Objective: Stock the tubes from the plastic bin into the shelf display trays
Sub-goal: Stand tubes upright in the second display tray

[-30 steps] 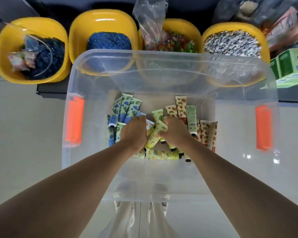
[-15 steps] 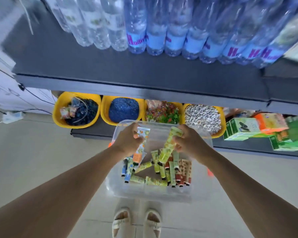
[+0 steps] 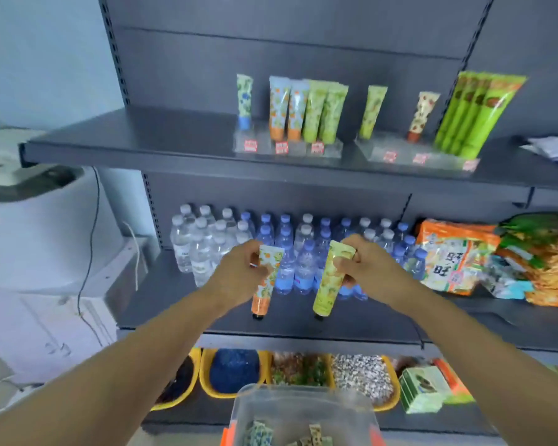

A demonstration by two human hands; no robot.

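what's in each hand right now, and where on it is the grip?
Left hand grips the orange-capped tube near its crimped top end, cap hanging down. Right hand grips the yellow-green tube likewise near its crimped top, cap down.

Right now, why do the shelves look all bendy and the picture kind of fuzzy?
In the head view the wide-angle lens bows the top shelf and tilts its uprights. The whole frame is soft: the price tags are unreadable smears, and the plastic bin at the bottom edge is blurriest. The orange tube and the yellow-green tube are clearer.
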